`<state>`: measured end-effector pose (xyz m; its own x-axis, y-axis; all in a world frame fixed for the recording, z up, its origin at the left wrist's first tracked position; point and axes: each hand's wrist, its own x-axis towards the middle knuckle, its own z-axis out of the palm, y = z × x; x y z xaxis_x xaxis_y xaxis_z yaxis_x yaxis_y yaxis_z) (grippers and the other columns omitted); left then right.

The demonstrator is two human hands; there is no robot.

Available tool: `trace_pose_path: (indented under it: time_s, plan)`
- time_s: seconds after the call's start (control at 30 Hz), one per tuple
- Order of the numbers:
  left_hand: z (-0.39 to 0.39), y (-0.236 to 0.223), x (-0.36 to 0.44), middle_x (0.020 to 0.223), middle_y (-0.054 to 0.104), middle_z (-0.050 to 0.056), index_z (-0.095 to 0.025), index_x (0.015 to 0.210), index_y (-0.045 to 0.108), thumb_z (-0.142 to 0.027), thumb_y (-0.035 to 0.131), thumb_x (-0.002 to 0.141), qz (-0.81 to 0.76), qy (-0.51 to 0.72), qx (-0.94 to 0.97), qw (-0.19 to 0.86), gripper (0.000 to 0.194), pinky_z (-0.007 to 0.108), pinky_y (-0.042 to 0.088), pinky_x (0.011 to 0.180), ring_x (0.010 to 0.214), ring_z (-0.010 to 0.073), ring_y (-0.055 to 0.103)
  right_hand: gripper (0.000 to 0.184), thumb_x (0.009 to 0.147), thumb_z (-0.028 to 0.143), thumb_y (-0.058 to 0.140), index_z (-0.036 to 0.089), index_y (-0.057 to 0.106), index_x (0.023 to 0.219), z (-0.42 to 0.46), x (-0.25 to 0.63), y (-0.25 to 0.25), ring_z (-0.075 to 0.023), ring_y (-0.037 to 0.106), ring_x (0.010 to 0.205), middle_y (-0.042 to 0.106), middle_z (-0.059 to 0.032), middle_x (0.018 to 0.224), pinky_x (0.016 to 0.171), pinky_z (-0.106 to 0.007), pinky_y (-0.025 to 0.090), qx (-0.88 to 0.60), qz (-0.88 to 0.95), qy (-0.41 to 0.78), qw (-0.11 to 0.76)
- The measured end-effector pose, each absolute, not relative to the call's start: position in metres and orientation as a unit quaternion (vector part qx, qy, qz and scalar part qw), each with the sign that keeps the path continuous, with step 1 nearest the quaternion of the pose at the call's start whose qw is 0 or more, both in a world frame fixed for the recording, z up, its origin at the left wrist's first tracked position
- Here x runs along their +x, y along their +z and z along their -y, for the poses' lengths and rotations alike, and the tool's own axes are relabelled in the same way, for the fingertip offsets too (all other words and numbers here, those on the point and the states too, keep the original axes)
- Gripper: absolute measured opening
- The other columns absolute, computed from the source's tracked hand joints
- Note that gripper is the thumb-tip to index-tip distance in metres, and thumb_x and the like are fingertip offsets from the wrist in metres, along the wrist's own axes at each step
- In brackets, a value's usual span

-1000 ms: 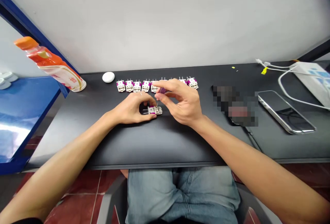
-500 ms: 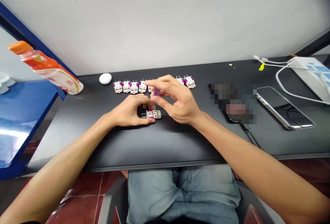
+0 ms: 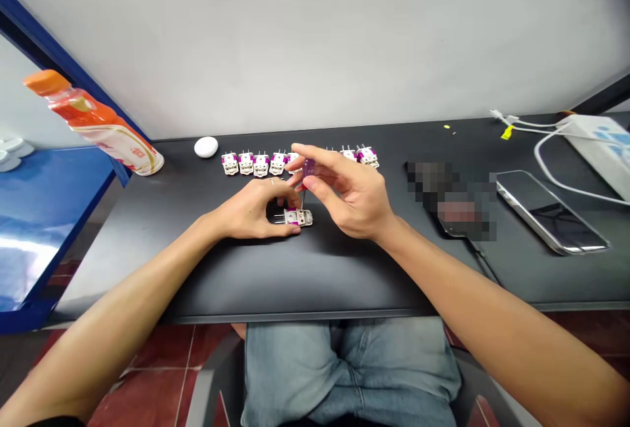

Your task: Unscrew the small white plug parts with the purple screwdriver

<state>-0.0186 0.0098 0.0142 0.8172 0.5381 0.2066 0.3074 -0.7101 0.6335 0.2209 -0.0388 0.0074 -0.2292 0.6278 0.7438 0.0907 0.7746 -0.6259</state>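
My left hand [image 3: 253, 209] pinches a small white-and-purple electrical plug core [image 3: 305, 218] between thumb and fingers, holding it on the black table. Its metal pins point left, towards my palm. Above it, the fingers of my right hand [image 3: 355, 196] are closed around the purple see-through handle of a small screwdriver [image 3: 308, 167]. The thin shaft runs down to the plug core; whether its tip sits in a screw is too small to tell. Behind my hands stands a row of several similar plug cores [image 3: 261, 164], partly hidden by my right hand.
An orange-capped bottle [image 3: 105, 128] and a white oval object [image 3: 205, 147] are at the back left. To the right lie a blurred-out dark object [image 3: 445, 201] with a cable, a phone [image 3: 551, 212], and a white box [image 3: 598, 148] with white cords. The table's front edge [image 3: 305, 317] is near my lap.
The view has shifted slightly. My right hand has risen a little and its fingers have shifted around the screwdriver handle. My left hand keeps its grip on the plug core.
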Motion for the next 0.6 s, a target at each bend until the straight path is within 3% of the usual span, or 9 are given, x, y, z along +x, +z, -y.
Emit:
trace_pose_path:
  time_s: [0.07, 0.2, 0.37, 0.53, 0.6]
  plan:
    - [-0.0104, 0.0136, -0.0189, 0.098, 0.082, 0.004, -0.021, 0.101, 0.078, -0.043, 0.090, 0.092, -0.232, 0.195, 0.906, 0.298, 0.027, 0.033, 0.060, 0.084, 0.087, 0.0208, 0.074, 0.043, 0.117, 0.024, 0.065, 0.032, 0.077, 0.157, 0.0390, 0.2209, 0.0078, -0.0201, 0.086, 0.114, 0.085, -0.0076, 0.143, 0.101, -0.040, 0.078, -0.235, 0.745, 0.250, 0.571]
    - [-0.0104, 0.0134, -0.0185, 0.097, 0.082, 0.004, -0.021, 0.103, 0.078, -0.046, 0.089, 0.093, -0.231, 0.208, 0.903, 0.296, 0.029, 0.033, 0.059, 0.081, 0.086, 0.0214, 0.073, 0.030, 0.105, 0.029, 0.088, 0.033, 0.090, 0.135, 0.0389, 0.2217, 0.0091, -0.0199, 0.084, 0.104, 0.086, -0.0049, 0.126, 0.082, -0.035, 0.079, -0.258, 0.736, 0.180, 0.600]
    - [-0.0096, 0.0153, -0.0176, 0.098, 0.083, 0.004, -0.021, 0.100, 0.078, -0.043, 0.090, 0.093, -0.230, 0.193, 0.905, 0.301, 0.026, 0.033, 0.061, 0.086, 0.088, 0.0215, 0.074, 0.042, 0.117, 0.024, 0.066, 0.031, 0.080, 0.155, 0.0410, 0.2219, 0.0099, -0.0197, 0.087, 0.112, 0.088, -0.0063, 0.138, 0.095, -0.038, 0.080, -0.261, 0.734, 0.250, 0.575]
    - [-0.0099, 0.0141, -0.0185, 0.097, 0.083, 0.005, -0.021, 0.103, 0.079, -0.046, 0.090, 0.093, -0.227, 0.211, 0.902, 0.301, 0.029, 0.034, 0.060, 0.081, 0.086, 0.0218, 0.075, 0.033, 0.105, 0.026, 0.087, 0.035, 0.090, 0.136, 0.0410, 0.2217, 0.0115, -0.0185, 0.085, 0.103, 0.086, -0.0033, 0.128, 0.083, -0.033, 0.080, -0.262, 0.726, 0.207, 0.601]
    - [-0.0098, 0.0148, -0.0188, 0.099, 0.083, 0.005, -0.021, 0.105, 0.079, -0.047, 0.089, 0.094, -0.223, 0.206, 0.904, 0.302, 0.030, 0.034, 0.061, 0.083, 0.087, 0.0220, 0.075, 0.036, 0.107, 0.025, 0.083, 0.037, 0.088, 0.141, 0.0414, 0.2219, 0.0120, -0.0188, 0.085, 0.104, 0.088, -0.0020, 0.126, 0.086, -0.035, 0.080, -0.270, 0.733, 0.201, 0.591]
